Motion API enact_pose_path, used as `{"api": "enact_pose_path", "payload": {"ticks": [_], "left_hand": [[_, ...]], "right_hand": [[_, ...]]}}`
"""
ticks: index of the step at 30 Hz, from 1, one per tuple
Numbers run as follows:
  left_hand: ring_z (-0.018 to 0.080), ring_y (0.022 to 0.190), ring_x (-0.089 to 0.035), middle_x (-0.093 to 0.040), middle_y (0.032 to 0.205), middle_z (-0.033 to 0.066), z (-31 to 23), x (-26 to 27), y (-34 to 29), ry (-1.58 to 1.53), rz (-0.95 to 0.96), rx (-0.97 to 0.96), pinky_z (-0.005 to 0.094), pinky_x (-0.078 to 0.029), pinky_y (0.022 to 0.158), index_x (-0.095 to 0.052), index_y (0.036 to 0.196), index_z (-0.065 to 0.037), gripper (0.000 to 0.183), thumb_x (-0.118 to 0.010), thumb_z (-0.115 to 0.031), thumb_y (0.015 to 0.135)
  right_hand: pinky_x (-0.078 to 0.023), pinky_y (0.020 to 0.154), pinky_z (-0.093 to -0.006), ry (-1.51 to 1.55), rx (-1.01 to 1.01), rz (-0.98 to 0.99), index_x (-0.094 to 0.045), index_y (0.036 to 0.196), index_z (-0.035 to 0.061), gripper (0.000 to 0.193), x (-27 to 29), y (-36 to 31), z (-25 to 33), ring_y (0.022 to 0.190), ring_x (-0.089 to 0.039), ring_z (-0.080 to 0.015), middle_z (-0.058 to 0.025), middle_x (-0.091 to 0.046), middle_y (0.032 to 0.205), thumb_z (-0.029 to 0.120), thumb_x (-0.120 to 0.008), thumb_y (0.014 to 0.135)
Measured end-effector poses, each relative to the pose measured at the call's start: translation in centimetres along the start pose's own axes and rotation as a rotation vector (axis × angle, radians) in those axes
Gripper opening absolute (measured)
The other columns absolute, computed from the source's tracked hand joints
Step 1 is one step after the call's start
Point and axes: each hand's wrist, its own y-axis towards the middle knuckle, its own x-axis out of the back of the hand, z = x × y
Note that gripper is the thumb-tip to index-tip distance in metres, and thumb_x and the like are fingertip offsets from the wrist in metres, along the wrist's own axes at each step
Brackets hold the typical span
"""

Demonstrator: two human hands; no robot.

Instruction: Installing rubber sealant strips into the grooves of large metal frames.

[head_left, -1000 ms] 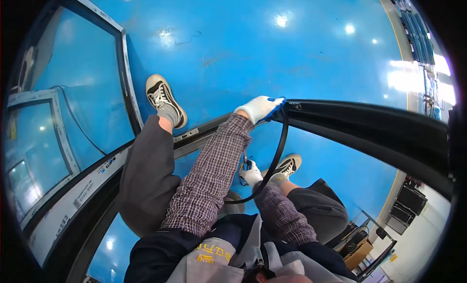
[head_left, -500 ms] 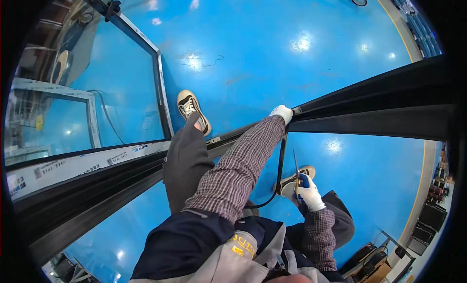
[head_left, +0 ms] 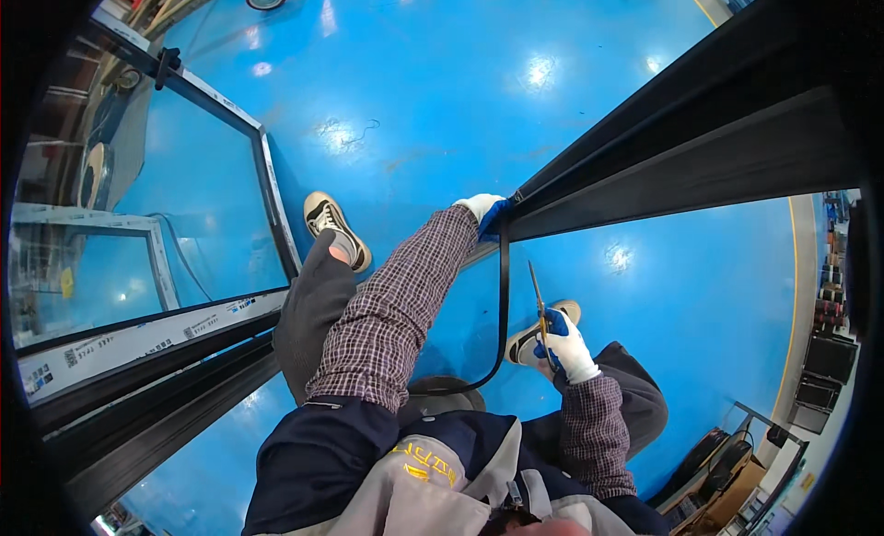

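Two hands in white-and-blue gloves [head_left: 578,359]. Left hand [head_left: 488,212] at near end of black frame [head_left: 691,177]; fingers partly hidden, cannot tell whether closed on frame or strip. Right hand [head_left: 564,345] wrapped round scissors [head_left: 541,310]: one pair, slim pointed metal blades, well apart from left hand. One black strip [head_left: 503,297], smooth, flexible, hanging below left hand, curving toward person's lap. Two shoes [head_left: 333,225], dark with cream soles. Glass pane [head_left: 216,186] at left, clear, flat. Floor [head_left: 442,94] blue, glossy.
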Motion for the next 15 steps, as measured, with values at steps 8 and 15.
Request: {"api": "enact_pose_path", "payload": {"ticks": [8, 15], "left_hand": [[0.0227, 0.075, -0.060, -0.065, 0.089, 0.0105, 2.3, 0.2, 2.4, -0.184, -0.063, 0.142, 0.0362, -0.048, 0.067, -0.061, 0.096, -0.006, 0.032, -0.047, -0.034, 0.089], [0.0226, 0.074, -0.061, -0.065, 0.088, 0.0113, 4.0, -0.2, 4.5, -0.401, -0.070, 0.221, 0.0352, -0.049, 0.067, -0.062, 0.097, -0.006, 0.035, -0.049, -0.038, 0.088]], "right_hand": [[-0.047, 0.067, -0.0259, 0.044, -0.002, -0.001, -0.051, 0.122, 0.0007, 0.045, -0.2, 0.3, 0.6, 0.075, -0.057, -0.0172, -0.0109, -0.058, 0.096, 0.006, -0.054, 0.077], [-0.046, 0.062, -0.0235, 0.221, 0.005, 0.029, -0.049, 0.122, -0.0012, 0.046, 0.4, 0.8, -0.1, 0.069, -0.055, -0.0146, -0.0107, -0.057, 0.095, 0.006, -0.056, 0.077]]}}
